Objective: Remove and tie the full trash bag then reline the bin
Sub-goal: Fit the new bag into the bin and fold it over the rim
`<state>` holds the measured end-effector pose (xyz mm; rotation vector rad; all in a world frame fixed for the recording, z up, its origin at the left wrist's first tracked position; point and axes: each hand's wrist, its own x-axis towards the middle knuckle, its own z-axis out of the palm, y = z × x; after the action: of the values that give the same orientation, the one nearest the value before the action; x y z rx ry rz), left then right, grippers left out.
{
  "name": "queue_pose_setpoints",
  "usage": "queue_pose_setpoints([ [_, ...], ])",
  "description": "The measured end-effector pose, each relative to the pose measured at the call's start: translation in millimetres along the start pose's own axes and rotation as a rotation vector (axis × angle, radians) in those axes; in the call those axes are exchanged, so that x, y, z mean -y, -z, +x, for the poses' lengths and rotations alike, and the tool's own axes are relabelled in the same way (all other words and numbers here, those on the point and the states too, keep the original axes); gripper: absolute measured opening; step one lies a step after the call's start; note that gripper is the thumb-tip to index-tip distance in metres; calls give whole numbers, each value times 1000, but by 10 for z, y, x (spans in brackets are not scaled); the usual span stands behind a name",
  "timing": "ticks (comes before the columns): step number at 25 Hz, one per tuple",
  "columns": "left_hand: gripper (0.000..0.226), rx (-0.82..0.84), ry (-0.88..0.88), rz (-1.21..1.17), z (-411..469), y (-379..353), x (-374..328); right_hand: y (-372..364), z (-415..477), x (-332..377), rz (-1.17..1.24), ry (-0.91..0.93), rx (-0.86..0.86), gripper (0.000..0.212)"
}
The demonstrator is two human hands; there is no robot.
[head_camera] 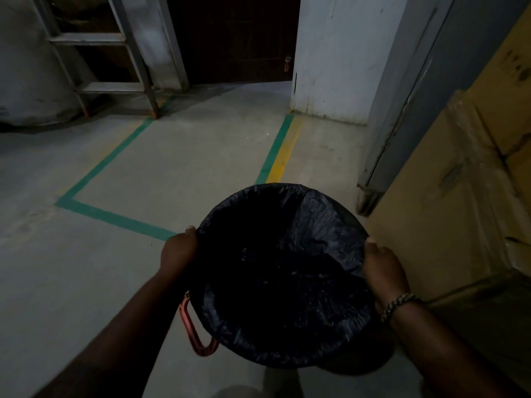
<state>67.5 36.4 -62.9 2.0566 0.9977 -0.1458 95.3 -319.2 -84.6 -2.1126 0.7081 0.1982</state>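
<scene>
Two bare forearms are seen reaching forward from the bottom edge, and a braided bracelet is worn on the right wrist. A round bin is held between the hands, just below the camera, and it is lined with a black trash bag whose edge is folded out over the rim all the way round. The left hand is clamped on the left side of the bag-covered rim, with the thumb laid on top and the fingers curled down the outside, out of sight. The right hand is closed on the opposite side in the same way, thumb on top of the plastic. The bag is seen to be open at the top, and its inside is too dark for any contents to be made out. A red handle is visible hanging at the left of the bin, below the left wrist. Whether the bin stands on the grey floor or is lifted off it cannot be told. Green tape lines are laid across the floor, and a yellow stripe runs beside one of them. Cardboard boxes are stacked close on the right, next to a grey door, and a metal frame stands at the far left.
</scene>
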Motion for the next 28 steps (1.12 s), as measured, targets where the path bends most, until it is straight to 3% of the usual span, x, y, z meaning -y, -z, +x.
queue_pose_setpoints([
  [4, 53, -131, -42, -69, -1, -56, 90, 71, -105, 59, -80, 120, -7, 55],
  [7, 42, -285, -132, -57, -24, -69, 56, 88, -203, 101, -309, 283, -113, 64],
  [10, 22, -552, -708, 67, -227, -89, -83, 21, -370, 194, -543, 769, -320, 60],
  [12, 17, -415, -1043, 184, -412, -247, -156, -95, -481, 324, -442, 1044, -183, 51],
  [13, 21, -250, -1117, 277, -486, -375, -188, -215, -509, 395, -360, 1053, -9, 48],
  [14, 28, -36, -1107, 395, -536, -523, -224, -324, -554, 499, -261, 952, 194, 44],
  [16, 38, 338, -973, 616, -552, -807, -291, -510, -567, 686, -46, 563, 549, 39],
  [18, 37, 476, -724, 584, -360, -1018, -349, -634, -454, 772, 114, 209, 758, 51],
  [19, 37, 604, -680, 531, -164, -1044, -224, -651, -414, 771, 177, 55, 813, 67],
  [21, 45, 668, -575, 549, -4, -1075, -176, -736, -272, 704, 316, -139, 808, 87],
  [23, 67, 653, -609, 628, 57, -1052, -87, -833, -170, 667, 398, -164, 690, 93],
  [26, 52, 540, -635, 545, -259, -912, 60, -956, -14, 596, 276, -34, 577, 101],
  [28, 51, 533, -673, 612, -353, -871, 160, -936, -59, 620, 190, -38, 516, 88],
])
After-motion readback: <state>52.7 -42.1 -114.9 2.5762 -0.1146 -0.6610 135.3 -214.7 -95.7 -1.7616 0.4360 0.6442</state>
